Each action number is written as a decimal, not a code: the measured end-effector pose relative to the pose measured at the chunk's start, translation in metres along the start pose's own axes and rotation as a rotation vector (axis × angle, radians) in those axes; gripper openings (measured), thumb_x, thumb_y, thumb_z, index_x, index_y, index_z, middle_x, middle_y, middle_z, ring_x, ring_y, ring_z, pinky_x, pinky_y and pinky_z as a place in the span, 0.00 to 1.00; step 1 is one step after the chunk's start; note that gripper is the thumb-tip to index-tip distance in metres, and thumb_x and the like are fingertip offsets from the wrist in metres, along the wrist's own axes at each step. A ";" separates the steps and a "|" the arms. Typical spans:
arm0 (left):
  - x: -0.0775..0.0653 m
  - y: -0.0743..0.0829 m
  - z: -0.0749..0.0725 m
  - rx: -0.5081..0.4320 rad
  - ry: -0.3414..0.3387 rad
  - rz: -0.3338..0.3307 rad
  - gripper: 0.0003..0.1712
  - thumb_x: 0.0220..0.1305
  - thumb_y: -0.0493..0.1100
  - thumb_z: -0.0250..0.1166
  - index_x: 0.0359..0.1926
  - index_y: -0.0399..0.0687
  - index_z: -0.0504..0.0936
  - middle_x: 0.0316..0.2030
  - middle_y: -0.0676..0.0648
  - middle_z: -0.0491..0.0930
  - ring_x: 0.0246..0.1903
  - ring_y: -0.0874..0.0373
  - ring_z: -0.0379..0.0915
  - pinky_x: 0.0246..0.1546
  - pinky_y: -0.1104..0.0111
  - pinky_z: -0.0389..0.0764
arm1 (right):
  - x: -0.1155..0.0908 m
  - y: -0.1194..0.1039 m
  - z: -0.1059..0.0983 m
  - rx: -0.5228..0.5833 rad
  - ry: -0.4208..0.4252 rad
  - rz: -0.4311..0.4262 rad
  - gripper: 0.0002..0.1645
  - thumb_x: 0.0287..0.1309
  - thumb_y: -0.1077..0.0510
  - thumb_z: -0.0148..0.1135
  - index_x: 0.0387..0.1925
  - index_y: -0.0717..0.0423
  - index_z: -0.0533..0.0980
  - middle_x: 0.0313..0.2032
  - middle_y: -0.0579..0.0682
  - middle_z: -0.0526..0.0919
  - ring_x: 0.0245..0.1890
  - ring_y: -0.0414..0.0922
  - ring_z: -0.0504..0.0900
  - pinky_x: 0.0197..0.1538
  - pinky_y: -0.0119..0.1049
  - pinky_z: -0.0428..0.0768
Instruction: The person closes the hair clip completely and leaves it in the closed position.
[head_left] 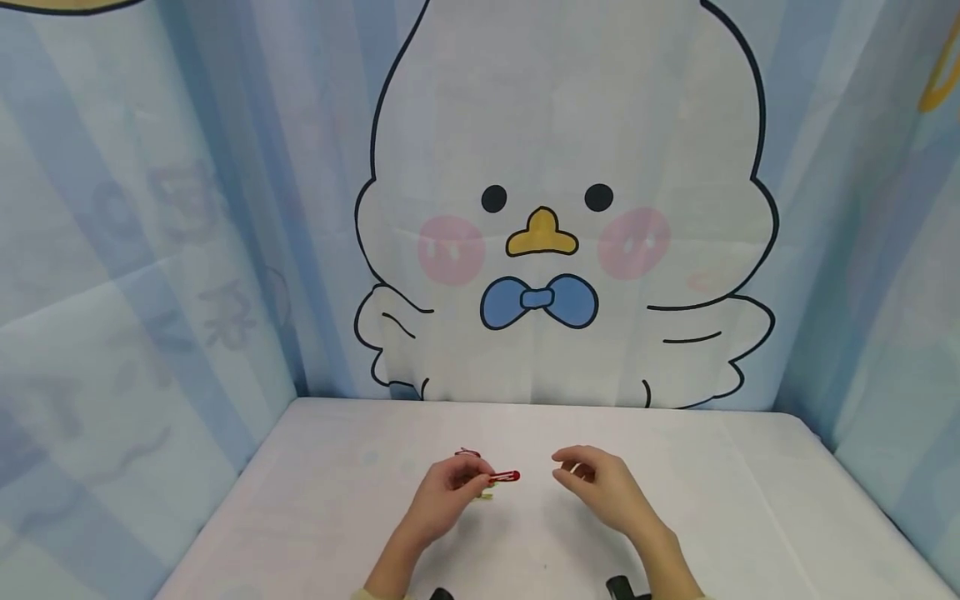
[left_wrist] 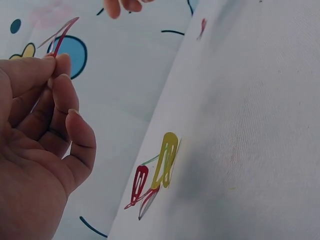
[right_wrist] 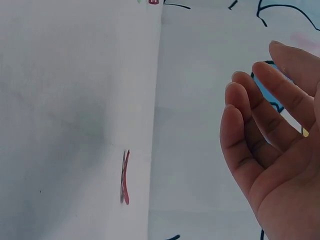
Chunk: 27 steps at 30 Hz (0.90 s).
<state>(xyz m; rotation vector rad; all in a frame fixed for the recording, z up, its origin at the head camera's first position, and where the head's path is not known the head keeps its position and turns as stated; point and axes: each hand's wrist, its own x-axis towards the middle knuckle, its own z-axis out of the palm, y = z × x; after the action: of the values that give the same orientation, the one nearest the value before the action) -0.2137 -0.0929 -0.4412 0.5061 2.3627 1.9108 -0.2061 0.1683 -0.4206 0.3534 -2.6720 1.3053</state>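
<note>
A red snap hair clip point(head_left: 506, 477) is pinched between the thumb and fingertips of my left hand point(head_left: 448, 498). Its two arms are spread apart in the left wrist view. My right hand point(head_left: 603, 490) hovers over the table to the right of the clip, fingers loosely bent and holding nothing. Below my left hand lies a small group of clips: a yellow hair clip point(left_wrist: 168, 155), a red hair clip point(left_wrist: 140, 182) and thin green and red parts overlapping them. A separate red clip point(right_wrist: 125, 177) lies on the table in the right wrist view.
A white-covered table point(head_left: 300, 500) spans the space under both hands. Behind it hangs a curtain point(head_left: 562, 125) printed with a white cartoon bird, and striped blue cloth point(head_left: 112, 333) closes the sides. Black objects point(head_left: 619, 587) show near both wrists at the bottom edge.
</note>
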 end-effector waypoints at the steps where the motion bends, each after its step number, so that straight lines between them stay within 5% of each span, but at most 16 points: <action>1: 0.000 0.000 0.001 0.002 0.004 0.001 0.04 0.70 0.37 0.64 0.43 0.41 0.84 0.38 0.48 0.82 0.40 0.43 0.78 0.40 0.68 0.80 | 0.000 -0.002 0.001 0.008 0.001 -0.013 0.11 0.61 0.58 0.71 0.45 0.51 0.84 0.34 0.40 0.81 0.34 0.40 0.77 0.40 0.35 0.78; 8: -0.002 0.005 0.009 -0.029 0.035 -0.013 0.06 0.70 0.38 0.64 0.44 0.40 0.84 0.37 0.48 0.82 0.39 0.44 0.78 0.40 0.69 0.79 | -0.002 -0.013 0.011 0.077 0.004 -0.098 0.12 0.61 0.56 0.72 0.45 0.52 0.83 0.34 0.40 0.82 0.34 0.38 0.79 0.40 0.34 0.79; 18: -0.001 0.005 0.017 -0.032 0.031 0.026 0.06 0.71 0.38 0.63 0.43 0.41 0.85 0.36 0.49 0.83 0.36 0.55 0.76 0.37 0.70 0.78 | -0.010 -0.023 0.026 0.263 -0.001 -0.107 0.09 0.59 0.58 0.73 0.40 0.53 0.82 0.34 0.43 0.85 0.32 0.40 0.82 0.39 0.34 0.80; 27: -0.001 0.003 0.021 -0.018 0.024 0.062 0.06 0.70 0.37 0.63 0.42 0.40 0.85 0.35 0.50 0.84 0.35 0.58 0.77 0.37 0.70 0.78 | -0.013 -0.025 0.030 0.252 0.030 -0.114 0.06 0.59 0.58 0.73 0.35 0.52 0.82 0.30 0.41 0.85 0.29 0.38 0.82 0.36 0.33 0.80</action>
<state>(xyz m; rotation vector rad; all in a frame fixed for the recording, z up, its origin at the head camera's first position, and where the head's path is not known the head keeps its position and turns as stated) -0.2063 -0.0727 -0.4430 0.5652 2.3687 1.9731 -0.1879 0.1317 -0.4227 0.5036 -2.4258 1.5999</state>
